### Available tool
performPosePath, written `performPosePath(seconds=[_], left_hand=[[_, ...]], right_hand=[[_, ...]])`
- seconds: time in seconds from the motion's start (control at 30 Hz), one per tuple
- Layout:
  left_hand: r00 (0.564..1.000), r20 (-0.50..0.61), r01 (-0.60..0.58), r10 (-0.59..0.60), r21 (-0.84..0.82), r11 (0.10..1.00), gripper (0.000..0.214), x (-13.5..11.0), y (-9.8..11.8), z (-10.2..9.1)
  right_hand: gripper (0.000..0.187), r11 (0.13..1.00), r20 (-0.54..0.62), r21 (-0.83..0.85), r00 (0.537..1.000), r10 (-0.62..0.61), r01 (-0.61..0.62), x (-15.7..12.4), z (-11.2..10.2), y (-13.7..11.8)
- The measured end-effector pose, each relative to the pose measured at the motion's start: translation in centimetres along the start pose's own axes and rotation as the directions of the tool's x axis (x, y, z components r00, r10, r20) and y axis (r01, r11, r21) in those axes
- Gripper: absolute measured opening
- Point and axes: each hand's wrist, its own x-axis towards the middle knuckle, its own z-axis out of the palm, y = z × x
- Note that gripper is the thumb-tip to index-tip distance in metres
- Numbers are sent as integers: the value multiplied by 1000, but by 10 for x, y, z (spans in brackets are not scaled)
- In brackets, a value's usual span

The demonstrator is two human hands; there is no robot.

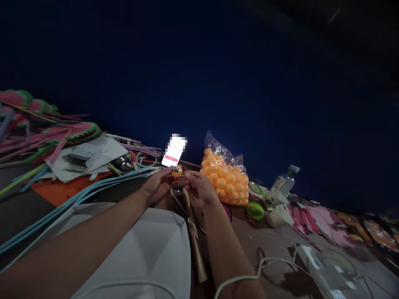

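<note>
My left hand (160, 185) pinches a small orange ball (176, 170) with a dark spot on it at its fingertips. My right hand (199, 189) is curled close beside it, fingertips near the ball, and what it holds I cannot make out. A wooden stick (193, 234) runs from under my hands toward me. A clear bag of orange balls (226, 176) stands just right of my right hand. A lit phone screen (173, 151) leans behind the ball.
Long blue and green tubes (77, 197), white paper sheets (90, 158) and pink-green paper fans (75, 133) lie at left. At right are a green lid (255, 211), paper cups (279, 216), a plastic bottle (286, 179) and a white glue gun with cable (318, 265).
</note>
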Motion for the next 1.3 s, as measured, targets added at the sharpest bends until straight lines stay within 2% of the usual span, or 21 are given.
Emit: performPosePath(seconds=[0.33,0.57,0.83,1.03,1.3], left_hand=[[1000,27,-11,10,12,1000,20,1,-1,-3],[1000,-17,1,-2,-3,1000,17,0,-1,-1],[1000,-24,-10,10,7,1000,19,-1,-1,1],[999,-20,30,-30,-11,999,20,-1,-1,1],[997,-34,63,-64,-46,997,22,-2,1,3]], right_hand=[[24,998,-7,-10,998,-60,60,1,1,4],[21,993,-49,50,993,-109,111,-3,5,-3],[21,992,-57,53,992,-112,115,-2,6,-2],[22,985,-48,97,990,-135,139,0,4,0],[19,984,-28,138,994,-110,112,2,2,2]])
